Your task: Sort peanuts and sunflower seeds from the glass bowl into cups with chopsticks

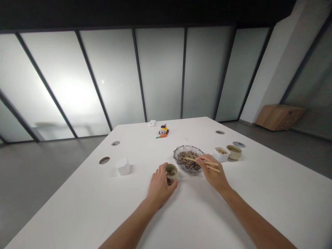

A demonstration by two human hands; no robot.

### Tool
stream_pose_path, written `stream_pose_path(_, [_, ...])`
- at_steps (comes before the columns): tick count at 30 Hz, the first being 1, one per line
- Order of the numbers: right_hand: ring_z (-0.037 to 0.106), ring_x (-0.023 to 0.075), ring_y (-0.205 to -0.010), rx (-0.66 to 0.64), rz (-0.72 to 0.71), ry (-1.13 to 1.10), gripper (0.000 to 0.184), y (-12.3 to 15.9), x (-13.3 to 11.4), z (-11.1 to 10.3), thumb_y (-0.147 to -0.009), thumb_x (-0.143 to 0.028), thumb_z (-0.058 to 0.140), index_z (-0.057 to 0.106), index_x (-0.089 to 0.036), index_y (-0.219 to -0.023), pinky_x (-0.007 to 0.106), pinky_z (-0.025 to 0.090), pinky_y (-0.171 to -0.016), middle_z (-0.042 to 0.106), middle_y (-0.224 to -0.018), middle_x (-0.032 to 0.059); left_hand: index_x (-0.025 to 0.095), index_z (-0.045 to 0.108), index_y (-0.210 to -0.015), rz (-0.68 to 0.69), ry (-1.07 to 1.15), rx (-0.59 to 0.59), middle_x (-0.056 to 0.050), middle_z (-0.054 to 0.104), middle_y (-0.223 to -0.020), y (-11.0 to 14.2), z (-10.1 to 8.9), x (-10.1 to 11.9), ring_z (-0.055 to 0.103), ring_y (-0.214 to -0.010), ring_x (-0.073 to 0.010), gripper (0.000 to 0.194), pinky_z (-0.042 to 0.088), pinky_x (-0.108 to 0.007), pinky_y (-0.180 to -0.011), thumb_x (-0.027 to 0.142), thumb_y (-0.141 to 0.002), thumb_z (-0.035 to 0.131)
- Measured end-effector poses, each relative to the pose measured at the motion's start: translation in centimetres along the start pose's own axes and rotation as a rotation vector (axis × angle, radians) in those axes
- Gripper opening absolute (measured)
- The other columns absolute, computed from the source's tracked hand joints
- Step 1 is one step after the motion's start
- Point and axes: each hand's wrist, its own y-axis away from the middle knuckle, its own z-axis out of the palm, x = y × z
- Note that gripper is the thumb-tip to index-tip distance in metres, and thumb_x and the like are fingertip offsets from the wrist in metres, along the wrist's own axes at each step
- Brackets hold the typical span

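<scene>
My left hand point(161, 185) is wrapped round a small beige cup point(173, 177) that stands on the white table. Some dark seeds lie inside the cup. In my right hand point(214, 174) is a pair of wooden chopsticks point(211, 163), gripped near their thick ends. Their tips reach over a clear glass bowl point(177, 159) with a scalloped rim. A heap of sunflower seeds point(189, 162) fills it. Whether the tips pinch a seed is too small to tell. The bowl sits just ahead of and between my two hands.
Right of the bowl stand a white square dish point(221, 156) with pale pieces and a second beige cup point(234, 152). A white container point(122, 166) is at left. Farther back are a yellow toy vehicle point(163, 130), an orange carrot-shaped piece point(163, 136) and a white box point(152, 123). The table point(202, 214) has round holes.
</scene>
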Motion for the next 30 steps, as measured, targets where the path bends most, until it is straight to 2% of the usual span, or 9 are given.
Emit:
stream_pose_path(6, [0.071,0.0243,-0.082,0.017,-0.005,-0.066,0.039,0.10,0.17,0.06,-0.101,-0.058,0.059,0.076,-0.026,-0.088,0.038,0.059,-0.075,0.074,-0.089,0.0065,0.023,0.044,-0.146,0.007,0.004,-0.008,-0.013,0.060,-0.143,0.00,-0.03,0.02,0.058,-0.132,-0.0308,0.066,0.043,-0.047,-0.115,0.033,-0.085,0.068])
stream_pose_path(13, [0.072,0.0234,-0.082,0.019,-0.009,-0.088,0.036,0.27,0.10,0.15,-0.101,-0.054,0.061,0.077,-0.025,-0.086,0.036,0.058,-0.072,0.074,-0.090,0.0065,0.022,0.044,-0.147,0.008,0.000,-0.012,-0.014,0.060,-0.143,0.02,-0.06,0.10,0.057,-0.132,-0.0317,0.066,0.043,-0.048,-0.115,0.034,-0.086,0.066])
stream_pose_path(19, [0.070,0.0225,-0.081,0.080,-0.028,-0.102,0.032,0.22,0.05,0.13,-0.100,-0.051,0.063,0.077,-0.025,-0.089,0.036,0.059,-0.074,0.073,-0.089,0.0065,0.023,0.044,-0.147,-0.001,-0.002,-0.015,-0.013,0.059,-0.144,-0.03,-0.02,0.04,0.057,-0.132,-0.0318,0.067,0.043,-0.048,-0.115,0.034,-0.085,0.067])
stream_pose_path(25, [0.071,0.0223,-0.082,0.025,0.013,-0.116,0.034,0.43,0.33,0.42,-0.099,-0.054,0.065,0.078,-0.024,-0.089,0.035,0.059,-0.072,0.075,-0.091,0.0065,0.020,0.044,-0.147,0.009,0.000,-0.016,-0.014,0.059,-0.143,-0.05,-0.05,0.03,0.057,-0.132,-0.0325,0.067,0.043,-0.049,-0.114,0.035,-0.085,0.067])
stream_pose_path(30, [0.071,0.0219,-0.081,0.028,0.009,-0.081,0.037,0.52,0.69,0.42,-0.100,-0.054,0.063,0.078,-0.023,-0.086,0.033,0.057,-0.070,0.075,-0.091,0.0068,0.019,0.044,-0.147,-0.003,-0.001,-0.026,-0.014,0.059,-0.144,-0.07,-0.07,0.11,0.057,-0.133,-0.0321,0.068,0.042,-0.048,-0.115,0.034,-0.085,0.067])
